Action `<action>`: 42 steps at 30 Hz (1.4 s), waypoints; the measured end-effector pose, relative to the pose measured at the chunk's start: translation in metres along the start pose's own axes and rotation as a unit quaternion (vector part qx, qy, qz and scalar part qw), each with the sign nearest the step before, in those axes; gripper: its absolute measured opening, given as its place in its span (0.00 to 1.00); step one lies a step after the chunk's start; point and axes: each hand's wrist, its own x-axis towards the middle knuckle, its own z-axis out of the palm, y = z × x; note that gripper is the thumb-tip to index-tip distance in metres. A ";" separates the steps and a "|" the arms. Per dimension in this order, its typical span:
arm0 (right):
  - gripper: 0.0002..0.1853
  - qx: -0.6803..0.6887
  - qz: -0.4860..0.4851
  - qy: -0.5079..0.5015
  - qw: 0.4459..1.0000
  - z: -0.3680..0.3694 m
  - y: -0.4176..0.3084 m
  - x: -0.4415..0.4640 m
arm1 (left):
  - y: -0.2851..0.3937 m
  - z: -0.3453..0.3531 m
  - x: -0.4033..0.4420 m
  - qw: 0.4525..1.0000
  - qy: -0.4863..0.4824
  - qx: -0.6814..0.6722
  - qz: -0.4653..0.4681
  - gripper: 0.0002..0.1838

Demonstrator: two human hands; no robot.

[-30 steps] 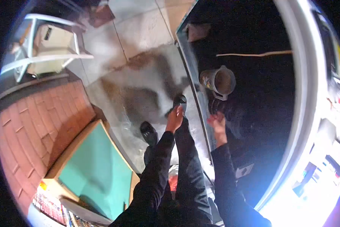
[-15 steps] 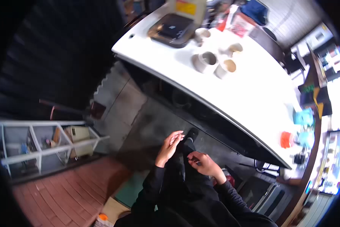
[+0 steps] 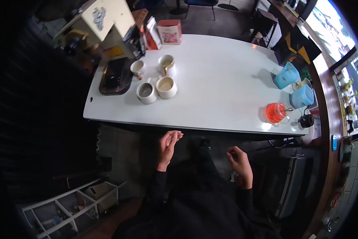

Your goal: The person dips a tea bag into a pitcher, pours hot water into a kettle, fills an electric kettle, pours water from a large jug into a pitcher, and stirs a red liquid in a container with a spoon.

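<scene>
Just in front of the near table edge, my left hand (image 3: 169,147) hangs in the air, fingers stretched forward, holding nothing. My right hand (image 3: 240,165) is lower and farther right, its fingers loosely curled with nothing visible in them. Neither one touches the white table (image 3: 219,99). Nearest to my left hand on the tabletop are two white mugs, one with a grey inside (image 3: 146,94) and one with a beige inside (image 3: 166,88). Behind them stand a small cup (image 3: 138,67) and another mug (image 3: 166,63).
A dark tray (image 3: 115,77) lies at the table's left. Toward the right stand a glass pitcher of red liquid (image 3: 275,112) and two blue containers, one farther back (image 3: 286,75) and one nearer (image 3: 301,96). A pink box (image 3: 170,32) is at the back. A white-framed rack (image 3: 73,211) stands lower left.
My view has swung round, so the table now lies straight across in front of me. My hands have moved farther apart, and both remain below the table edge.
</scene>
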 end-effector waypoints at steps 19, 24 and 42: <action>0.16 -0.039 0.082 0.588 0.803 -0.128 0.085 0.095 | 0.011 0.159 0.147 0.948 -0.315 0.031 -0.014 0.10; 0.26 -0.110 0.092 0.574 0.806 -0.161 0.108 0.090 | 0.014 0.156 0.158 0.919 -0.391 0.050 -0.030 0.11; 0.08 0.076 0.072 0.290 0.951 -0.139 0.097 0.110 | 0.025 0.120 0.174 0.906 -0.409 0.070 -0.081 0.12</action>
